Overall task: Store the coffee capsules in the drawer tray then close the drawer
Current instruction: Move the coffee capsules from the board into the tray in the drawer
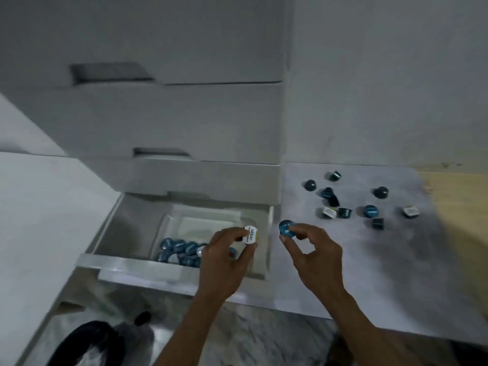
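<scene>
I am in a kitchen or home pantry corner. A stack of plain white drawers (pixel 169 120) with recessed handles stands against a white wall, and the lowest drawer (pixel 132 262) is pulled open at my left. To my right, coffee capsules (pixel 343 204) lie scattered on a grey marbled bench (pixel 369 273). Marble-patterned floor (pixel 237 336) shows below.

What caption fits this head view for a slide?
Each hand holds a coffee capsule by the open drawer.
</scene>
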